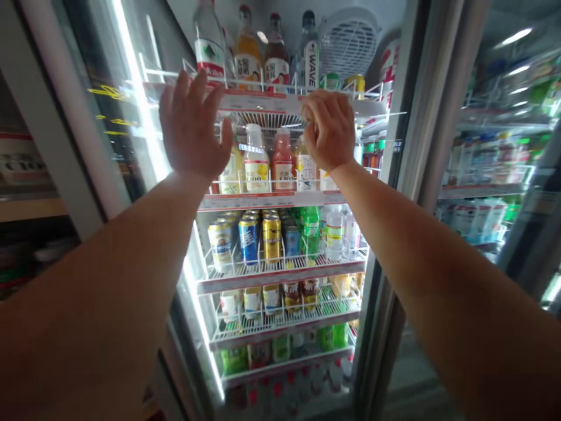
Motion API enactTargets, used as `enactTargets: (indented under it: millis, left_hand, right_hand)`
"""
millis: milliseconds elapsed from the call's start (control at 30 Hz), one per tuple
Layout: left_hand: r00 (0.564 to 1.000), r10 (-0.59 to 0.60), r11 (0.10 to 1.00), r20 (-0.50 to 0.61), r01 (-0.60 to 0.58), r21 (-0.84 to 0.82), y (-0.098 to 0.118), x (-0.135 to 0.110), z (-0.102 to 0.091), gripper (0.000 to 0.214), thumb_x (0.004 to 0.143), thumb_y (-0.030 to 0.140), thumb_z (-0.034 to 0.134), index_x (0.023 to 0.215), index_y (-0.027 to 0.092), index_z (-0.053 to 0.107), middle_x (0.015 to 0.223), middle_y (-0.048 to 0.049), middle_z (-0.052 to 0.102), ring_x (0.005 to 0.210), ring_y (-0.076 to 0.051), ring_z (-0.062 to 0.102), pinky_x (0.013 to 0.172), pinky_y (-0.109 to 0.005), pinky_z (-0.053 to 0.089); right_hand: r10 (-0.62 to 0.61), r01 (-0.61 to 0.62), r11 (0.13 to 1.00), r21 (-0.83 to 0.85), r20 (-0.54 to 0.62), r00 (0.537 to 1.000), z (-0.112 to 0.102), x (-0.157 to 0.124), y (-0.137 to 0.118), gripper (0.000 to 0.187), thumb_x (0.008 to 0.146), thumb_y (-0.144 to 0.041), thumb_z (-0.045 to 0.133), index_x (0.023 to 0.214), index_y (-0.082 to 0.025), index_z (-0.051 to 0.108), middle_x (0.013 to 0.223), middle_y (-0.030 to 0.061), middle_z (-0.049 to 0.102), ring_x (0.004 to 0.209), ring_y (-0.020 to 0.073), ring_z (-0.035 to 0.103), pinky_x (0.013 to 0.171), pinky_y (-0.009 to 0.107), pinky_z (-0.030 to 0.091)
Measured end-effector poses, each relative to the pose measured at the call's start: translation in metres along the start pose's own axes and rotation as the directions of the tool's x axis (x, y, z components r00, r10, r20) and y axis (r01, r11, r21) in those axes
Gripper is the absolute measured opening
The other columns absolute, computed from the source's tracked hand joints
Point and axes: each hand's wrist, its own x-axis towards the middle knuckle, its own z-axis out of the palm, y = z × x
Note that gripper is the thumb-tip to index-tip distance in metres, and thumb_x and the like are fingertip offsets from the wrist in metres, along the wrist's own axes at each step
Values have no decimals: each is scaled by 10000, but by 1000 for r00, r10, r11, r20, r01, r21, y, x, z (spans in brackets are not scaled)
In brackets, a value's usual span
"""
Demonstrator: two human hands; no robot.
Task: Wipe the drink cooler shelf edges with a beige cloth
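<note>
My left hand (193,128) is raised with its fingers spread and nothing in it. It reaches up in front of the left end of the upper shelf's label strip (258,103), below a clear bottle with a red and white label (209,49). My right hand (331,128) is at the same strip farther right, its fingers curled closed. Whatever those fingers hold, if anything, is hidden. Just above the right hand, a green can top (329,80) and a yellow can (355,83) show. Between the hands, a white-capped bottle (255,164) and a red juice bottle (283,161) stand on the second shelf.
Lower wire shelves hold a blue can (248,240), a gold can (272,238) and green bottles (310,228). A round fan grille (350,41) sits at the upper back. A bright light strip (140,93) lines the left side; a metal door frame (421,117) stands right.
</note>
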Motion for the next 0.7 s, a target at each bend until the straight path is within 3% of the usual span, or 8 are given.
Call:
enactTargets:
  millis: [133,200,300,367,433,533,600,700]
  left_hand:
    - [999,-21,1000,26,20,10,2,1,-2,635,922,283,535,1536,242,376,1628,6,254,1519,-253,171,1239,-518,163]
    - [999,-29,1000,33,28,6,2,1,-2,652,912,276,542,1540,248,371,1628,11,251,1520,-248,166,1243,-514,153]
    - [999,-38,999,18,38,-10,4,1,-3,629,924,281,542,1532,255,385,1623,17,263,1519,-232,173,1248,-502,150]
    - [999,-40,999,7,40,-14,5,0,-3,620,926,276,544,1527,256,393,1620,21,271,1518,-225,178,1249,-497,152]
    - [999,-38,999,1,38,-16,4,0,-2,633,915,263,551,1527,270,389,1620,34,266,1519,-220,174,1249,-496,149]
    - [999,-36,999,4,36,-23,0,1,1,653,909,272,546,1536,291,368,1626,54,246,1522,-216,162,1247,-501,143]
    - [999,-37,999,19,38,-20,-4,1,4,674,895,273,549,1542,287,358,1629,54,237,1524,-218,150,1246,-505,137]
    - [1000,-25,1000,18,26,-17,-5,1,5,664,895,285,546,1536,265,371,1626,31,253,1525,-221,142,1244,-505,125]
  right_hand:
    - [212,-215,977,-2,-146,966,5,3,3,394,879,-177,386,1210,-207,598,1300,81,593,1303,262,479,1156,448,373]
    - [232,-236,972,-11,-153,961,6,3,5,396,882,-181,377,1215,-192,591,1299,97,584,1302,270,481,1159,456,368]
    - [-29,29,999,-18,16,999,4,0,5,419,898,-228,391,1286,-226,548,1385,75,537,1356,275,443,1176,488,348]
    - [-231,231,973,11,137,963,3,-2,3,451,910,-265,398,1348,-263,506,1446,46,500,1390,276,414,1180,511,343]
    - [-278,278,960,26,154,948,4,-4,3,473,909,-252,398,1372,-277,490,1464,35,490,1402,269,403,1183,509,343]
    - [-61,61,998,18,-5,998,10,-4,7,482,883,-174,388,1342,-246,518,1422,65,519,1377,263,426,1185,490,345]
    - [97,-93,995,39,-122,988,14,-3,12,477,865,-143,382,1308,-216,545,1366,91,554,1342,266,456,1182,484,350]
    - [110,-101,993,66,-158,981,13,-1,17,423,894,-189,381,1267,-210,578,1324,92,586,1299,257,492,1180,466,364]
